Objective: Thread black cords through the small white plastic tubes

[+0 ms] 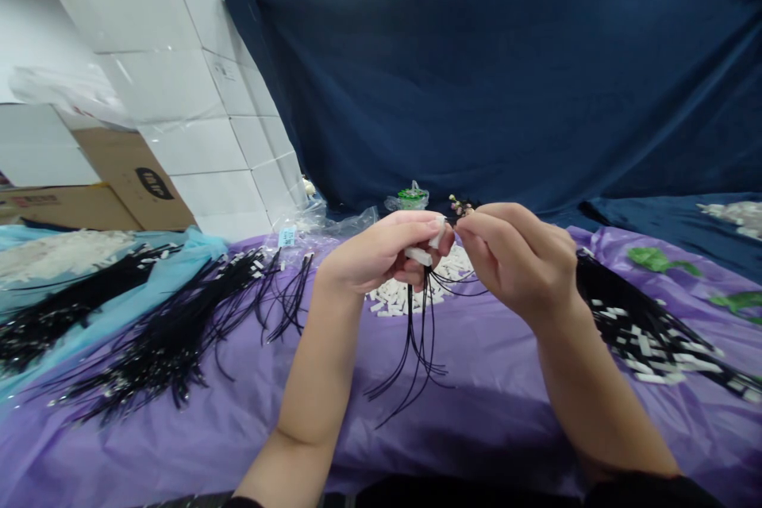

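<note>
My left hand (396, 246) is closed on white connectors (419, 256), one pinched between thumb and finger and another lower across the fingers. Several thin black wires (420, 341) hang down from below this hand. My right hand (517, 254) is closed in a pinch just to the right, its fingertips close to the upper connector. What those fingertips hold is too small to make out; a thin black wire trails between the hands. Behind and below the hands lies a pile of small white connectors (393, 298) on the purple sheet (476, 389).
Bundles of black wires (172, 325) lie on the left. More black wires with white connectors (648, 345) are on the right. Stacked white boxes (160, 87) rise at the back left. A dark blue cloth (506, 87) hangs behind a green spool-like item (412, 195).
</note>
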The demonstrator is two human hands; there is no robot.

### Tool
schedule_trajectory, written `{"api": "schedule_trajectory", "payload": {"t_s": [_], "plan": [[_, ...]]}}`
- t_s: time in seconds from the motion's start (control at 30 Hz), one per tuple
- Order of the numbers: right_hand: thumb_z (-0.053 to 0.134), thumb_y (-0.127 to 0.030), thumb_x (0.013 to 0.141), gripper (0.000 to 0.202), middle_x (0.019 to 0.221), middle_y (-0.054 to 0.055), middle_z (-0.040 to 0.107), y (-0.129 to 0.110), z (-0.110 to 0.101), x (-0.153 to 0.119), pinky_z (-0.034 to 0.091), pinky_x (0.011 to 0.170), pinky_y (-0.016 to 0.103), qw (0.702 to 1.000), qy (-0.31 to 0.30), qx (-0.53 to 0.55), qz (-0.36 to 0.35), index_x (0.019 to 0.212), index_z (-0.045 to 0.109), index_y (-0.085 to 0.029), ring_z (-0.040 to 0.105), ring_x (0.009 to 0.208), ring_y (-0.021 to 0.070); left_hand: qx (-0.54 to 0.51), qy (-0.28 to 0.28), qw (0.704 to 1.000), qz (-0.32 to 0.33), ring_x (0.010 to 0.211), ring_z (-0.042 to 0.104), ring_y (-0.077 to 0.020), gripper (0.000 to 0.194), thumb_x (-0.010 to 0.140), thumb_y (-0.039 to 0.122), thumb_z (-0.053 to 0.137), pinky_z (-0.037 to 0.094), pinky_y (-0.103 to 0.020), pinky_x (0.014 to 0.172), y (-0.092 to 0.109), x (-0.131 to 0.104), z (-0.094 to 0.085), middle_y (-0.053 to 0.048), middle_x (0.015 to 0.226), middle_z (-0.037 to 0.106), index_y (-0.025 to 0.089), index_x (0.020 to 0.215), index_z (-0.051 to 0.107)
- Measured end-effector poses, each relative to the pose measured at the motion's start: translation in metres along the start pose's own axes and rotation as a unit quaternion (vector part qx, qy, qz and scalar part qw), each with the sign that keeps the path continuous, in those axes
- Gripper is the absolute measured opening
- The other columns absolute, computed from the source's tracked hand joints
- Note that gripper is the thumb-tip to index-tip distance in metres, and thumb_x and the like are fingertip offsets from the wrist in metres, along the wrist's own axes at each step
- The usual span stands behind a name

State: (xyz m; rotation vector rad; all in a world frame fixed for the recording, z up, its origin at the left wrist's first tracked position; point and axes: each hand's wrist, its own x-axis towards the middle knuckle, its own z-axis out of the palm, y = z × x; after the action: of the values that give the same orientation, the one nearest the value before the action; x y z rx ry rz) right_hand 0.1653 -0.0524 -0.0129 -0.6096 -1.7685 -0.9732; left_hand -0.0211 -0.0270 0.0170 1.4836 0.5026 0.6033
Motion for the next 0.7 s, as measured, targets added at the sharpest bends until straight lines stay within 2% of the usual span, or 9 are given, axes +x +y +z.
{"api": "schedule_trajectory", "payload": {"t_s": [0.2,0.43,0.57,0.7], "plan": [[0.057,-0.004,0.085,0.017,0.082,-0.001,0.067,0.000,0.000,-0.001,0.045,0.059,0.021,0.999,-0.022,0.007,0.024,0.088,0.057,-0.020,0.061,0.065,0.0089,0.020,0.013,1.000,0.008,0.043,0.020,-0.0030,0.028,0.091,0.035,0.052,0.030,-0.013,0.039,-0.001,0.004,0.002,0.007,0.056,0.031,0.016,0.070,0.051],[0.055,-0.009,0.089,0.011,0.081,0.000,0.067,0.000,0.008,-0.002,0.043,0.058,0.020,0.998,-0.036,-0.018,0.057,0.089,0.059,-0.019,0.060,0.065,0.0084,0.038,0.037,0.998,0.021,0.047,0.019,-0.0035,0.030,0.091,0.037,0.051,0.025,-0.012,0.039,-0.002,0.008,0.001,0.006,0.060,0.027,0.016,0.071,0.050],[0.056,-0.014,0.092,0.008,0.087,0.001,0.068,0.011,0.011,-0.005,0.045,0.060,0.019,0.994,-0.046,0.032,0.093,0.095,0.061,-0.020,0.061,0.071,0.0093,0.048,0.060,0.997,0.012,0.046,0.018,-0.0034,0.029,0.092,0.036,0.048,0.027,-0.013,0.041,-0.001,0.008,-0.003,0.006,0.061,0.026,0.016,0.071,0.050],[0.059,-0.019,0.091,0.006,0.083,0.002,0.067,0.029,0.008,-0.008,0.048,0.064,0.025,0.994,-0.019,0.054,0.093,0.097,0.063,-0.021,0.061,0.071,0.0130,0.041,0.088,0.995,0.009,0.045,0.019,-0.0029,0.026,0.090,0.034,0.049,0.034,-0.015,0.044,0.000,0.007,-0.009,0.006,0.061,0.029,0.017,0.072,0.051]]}}
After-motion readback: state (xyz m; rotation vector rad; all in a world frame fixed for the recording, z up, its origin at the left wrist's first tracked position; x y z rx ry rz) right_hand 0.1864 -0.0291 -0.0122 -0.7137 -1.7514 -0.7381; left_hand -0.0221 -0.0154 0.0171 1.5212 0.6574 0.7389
